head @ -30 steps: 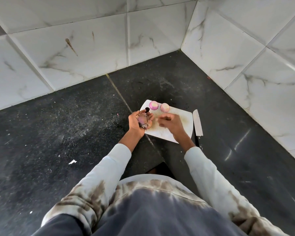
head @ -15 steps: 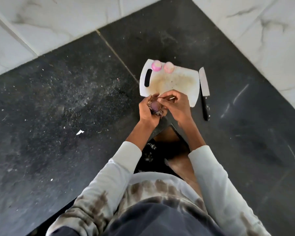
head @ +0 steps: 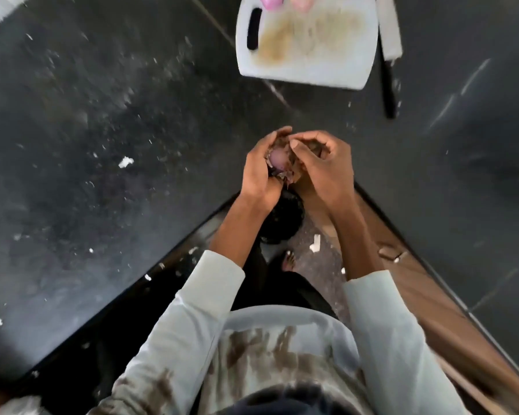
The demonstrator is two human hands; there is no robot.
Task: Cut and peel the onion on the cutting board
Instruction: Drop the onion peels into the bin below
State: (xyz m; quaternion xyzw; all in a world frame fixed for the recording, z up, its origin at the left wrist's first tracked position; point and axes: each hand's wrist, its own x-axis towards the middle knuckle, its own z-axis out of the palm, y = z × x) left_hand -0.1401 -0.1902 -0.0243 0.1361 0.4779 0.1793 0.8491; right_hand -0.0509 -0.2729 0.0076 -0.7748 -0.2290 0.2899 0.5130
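Observation:
My left hand (head: 259, 169) cups a small pink onion (head: 277, 158) with brown skin flaking off around it. Fingers of my right hand (head: 321, 166) curl against the onion's skin and pinch it. Both hands hover over the counter's near corner, well short of the white cutting board (head: 307, 62). Two peeled pink onion pieces (head: 271, 2) sit at the board's far edge, cut off by the frame top. The knife (head: 388, 70) lies just right of the board, black handle toward me.
The dark stone counter (head: 102, 130) is speckled with white crumbs and bits of peel. Below the counter edge I see a black round container (head: 282, 218), the floor and a bare foot (head: 288, 260). A brown wooden strip (head: 432, 310) runs under the right counter.
My hands drew back from over the board to the counter's near corner with the onion. The view tilted down, so the board and knife now sit at the frame top.

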